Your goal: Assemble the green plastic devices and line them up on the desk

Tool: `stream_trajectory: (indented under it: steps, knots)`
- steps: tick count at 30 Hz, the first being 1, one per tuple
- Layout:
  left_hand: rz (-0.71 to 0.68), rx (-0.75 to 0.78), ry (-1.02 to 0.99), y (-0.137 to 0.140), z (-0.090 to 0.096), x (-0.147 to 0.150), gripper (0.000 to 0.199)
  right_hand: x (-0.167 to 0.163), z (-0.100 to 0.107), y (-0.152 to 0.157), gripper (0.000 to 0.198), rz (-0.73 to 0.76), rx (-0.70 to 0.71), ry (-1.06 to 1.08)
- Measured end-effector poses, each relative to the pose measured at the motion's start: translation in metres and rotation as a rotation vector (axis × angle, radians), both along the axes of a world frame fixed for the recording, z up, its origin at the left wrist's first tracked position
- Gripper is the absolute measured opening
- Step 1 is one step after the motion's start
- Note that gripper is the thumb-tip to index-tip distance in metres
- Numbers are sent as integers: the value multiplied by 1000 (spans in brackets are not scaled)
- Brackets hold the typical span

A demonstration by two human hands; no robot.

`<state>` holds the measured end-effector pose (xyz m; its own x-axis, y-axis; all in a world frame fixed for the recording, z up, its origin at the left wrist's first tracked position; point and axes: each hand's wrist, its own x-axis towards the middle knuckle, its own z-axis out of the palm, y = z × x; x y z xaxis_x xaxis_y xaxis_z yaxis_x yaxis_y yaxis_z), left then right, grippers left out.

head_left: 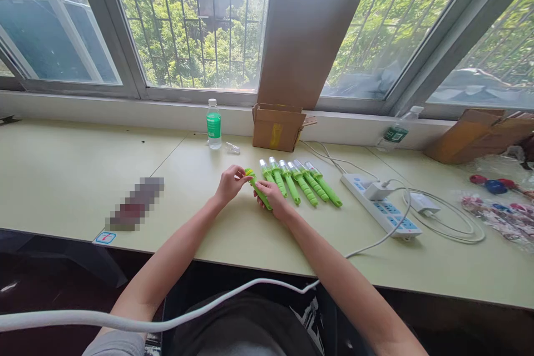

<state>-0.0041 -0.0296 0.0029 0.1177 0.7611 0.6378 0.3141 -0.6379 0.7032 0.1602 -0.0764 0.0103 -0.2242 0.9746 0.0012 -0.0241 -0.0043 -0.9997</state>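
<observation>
A green plastic stick (262, 196) with a ridged yellow-green top is held at a slant between my two hands, just above the table. My left hand (231, 183) pinches its top end with thumb and fingers. Lower down, the fingers of my right hand (273, 196) wrap round the shaft. To the right of my hands lies a row of several similar green sticks (306, 184) with clear caps at their far ends; some have spiral shafts. A small clear plastic piece (232, 148) rests farther back, beside the bottle.
A water bottle (214, 125) and an open cardboard box (277, 129) stand at the back. On the right are a power strip (381, 206) with looped cables, another bottle (396, 132) and bagged round items (496, 186). A white cable (167, 324) crosses in front of me.
</observation>
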Motion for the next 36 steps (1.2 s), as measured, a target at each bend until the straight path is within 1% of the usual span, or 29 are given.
stream_trajectory:
  steps: [2,7,13,17,22,29,32,36]
  knots:
    - [-14,-6,1,-1,0,0,34,0,-1,0,28,-18,18,1]
    - [-56,-29,6,-2,0,1,35,0,-4,2,37,-42,26,30]
    - [-45,-58,-1,-2,0,2,34,0,-4,2,37,-41,8,43]
    - [-16,-55,13,-2,0,1,31,1,-4,2,38,-45,-2,37]
    - [-21,-40,5,-3,1,2,30,1,-4,3,35,-25,-7,39]
    - [-72,-50,-21,-5,3,2,33,0,-4,3,32,-13,-4,80]
    - [-105,-59,-13,-5,3,0,35,1,-5,3,31,3,-1,96]
    - [-115,-40,10,-3,1,-2,34,2,-6,4,31,8,-4,86]
